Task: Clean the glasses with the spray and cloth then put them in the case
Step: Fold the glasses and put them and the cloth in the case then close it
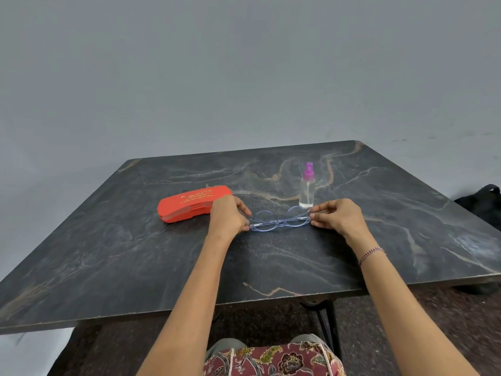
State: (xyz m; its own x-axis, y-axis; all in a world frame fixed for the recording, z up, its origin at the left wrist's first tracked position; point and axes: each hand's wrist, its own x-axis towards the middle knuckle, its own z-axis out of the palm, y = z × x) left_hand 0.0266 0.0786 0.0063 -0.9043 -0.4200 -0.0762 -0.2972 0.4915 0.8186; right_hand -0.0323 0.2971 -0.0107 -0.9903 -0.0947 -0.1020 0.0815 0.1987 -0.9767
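Clear blue-framed glasses [279, 219] lie folded on the dark marble table [162, 261] near its middle. My left hand [226, 215] pinches the frame's left end with thumb and fingers. My right hand [339, 215] pinches the right end the same way. An orange glasses case [189, 203] with gold lettering lies closed just left of my left hand. A small clear spray bottle [307, 189] with a purple nozzle stands upright right behind the glasses. I see no cloth.
The table's far edge meets a plain grey wall [244, 77]. A black bag [485, 204] sits on the floor past the right edge. A black table leg [328, 321] and my patterned clothing [271, 359] show below the near edge.
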